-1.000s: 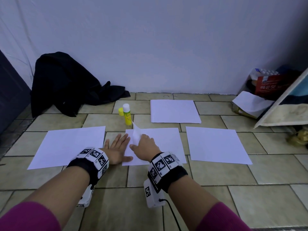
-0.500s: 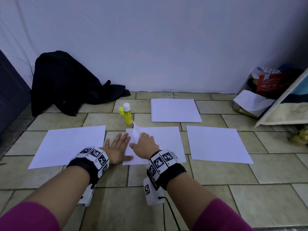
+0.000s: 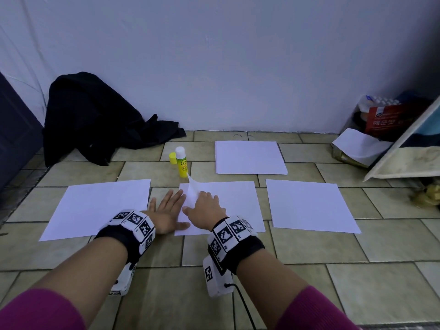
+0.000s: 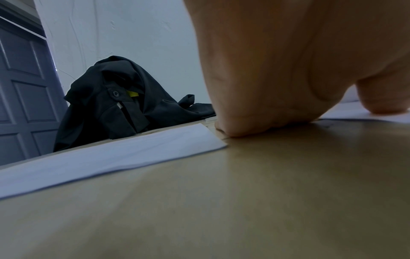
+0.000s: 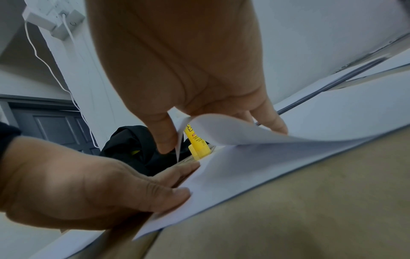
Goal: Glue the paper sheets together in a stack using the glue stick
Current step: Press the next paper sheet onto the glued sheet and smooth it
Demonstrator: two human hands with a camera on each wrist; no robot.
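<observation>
Under both hands: centre sheet [image 3: 228,203] | my left hand [image 3: 170,211] flat, pins its near-left edge | my right hand [image 3: 206,207] pinches lifted far-left corner | thin, floppy, creases easily; take corners | glue stick [image 3: 182,163] just beyond fingertips

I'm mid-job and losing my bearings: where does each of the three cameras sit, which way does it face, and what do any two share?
Head: worn high, facing forward and down at the tan tiled floor; both forearms, flat left hand, right hand lifting the middle white paper sheet.
Left wrist: at floor level, facing the black crumpled jacket; only the palm pressed down.
Right wrist: under the right hand, facing the yellow glue stick; both hands show.
Shared: head and right wrist both show the glue stick and lifted corner.
</observation>
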